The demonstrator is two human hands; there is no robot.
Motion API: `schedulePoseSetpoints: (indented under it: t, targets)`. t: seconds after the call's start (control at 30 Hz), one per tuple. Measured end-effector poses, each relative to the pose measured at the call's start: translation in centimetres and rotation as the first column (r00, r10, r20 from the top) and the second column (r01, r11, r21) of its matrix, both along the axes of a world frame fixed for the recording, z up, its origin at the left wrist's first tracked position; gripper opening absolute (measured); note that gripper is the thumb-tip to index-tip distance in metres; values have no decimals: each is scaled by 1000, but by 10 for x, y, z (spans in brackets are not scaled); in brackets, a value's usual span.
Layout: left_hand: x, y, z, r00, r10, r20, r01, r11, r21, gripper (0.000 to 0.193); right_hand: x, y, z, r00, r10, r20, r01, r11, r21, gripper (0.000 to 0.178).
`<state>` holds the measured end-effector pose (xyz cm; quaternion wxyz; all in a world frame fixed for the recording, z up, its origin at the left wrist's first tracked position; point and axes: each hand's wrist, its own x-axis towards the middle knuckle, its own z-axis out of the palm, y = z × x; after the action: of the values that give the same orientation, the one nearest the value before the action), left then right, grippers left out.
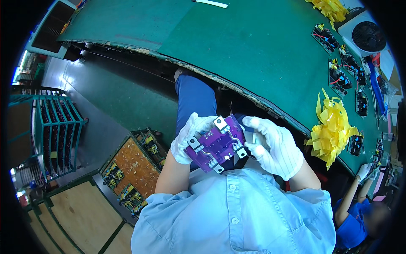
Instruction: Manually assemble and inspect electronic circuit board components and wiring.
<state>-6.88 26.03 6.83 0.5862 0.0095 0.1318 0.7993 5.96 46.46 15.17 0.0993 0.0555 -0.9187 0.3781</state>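
Observation:
My left hand (pixel 192 134), in a white work glove, grips a purple circuit board (pixel 218 146) by its left side, above my lap. The board is tilted, and metal-tabbed parts with pale square pads stick out at its edges. Close against the board's right edge is my gloved right hand (pixel 275 148), its fingers and thumb curled around a small pale piece that I cannot make out. Part of the left hand's fingers is hidden behind the board.
A green-topped table (pixel 253 51) lies ahead, with yellow tape strips (pixel 332 129), several circuit boards (pixel 340 78) and a fan (pixel 368 36) at right. A wooden tray (pixel 135 163) with boards and a rack (pixel 59 131) stand left. Another person (pixel 353 222) works at lower right.

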Motion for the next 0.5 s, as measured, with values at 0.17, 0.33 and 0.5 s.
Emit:
schedulePoseSetpoints:
  t: [0.17, 0.33, 0.5]
  targets:
    - [-7, 3, 13, 784, 79, -615, -88, 996, 16, 54, 0, -4, -4, 999, 34, 17, -34, 999, -12, 45]
    - [-10, 7, 34, -5, -107, -994, -308, 946, -101, 47, -2, -3, 3, 986, 107, 131, -116, 991, 61, 42]
    - [-15, 6, 10, -48, 80, -996, -324, 942, 91, 41, -2, -4, -1, 991, 120, 51, -125, 987, 103, 42]
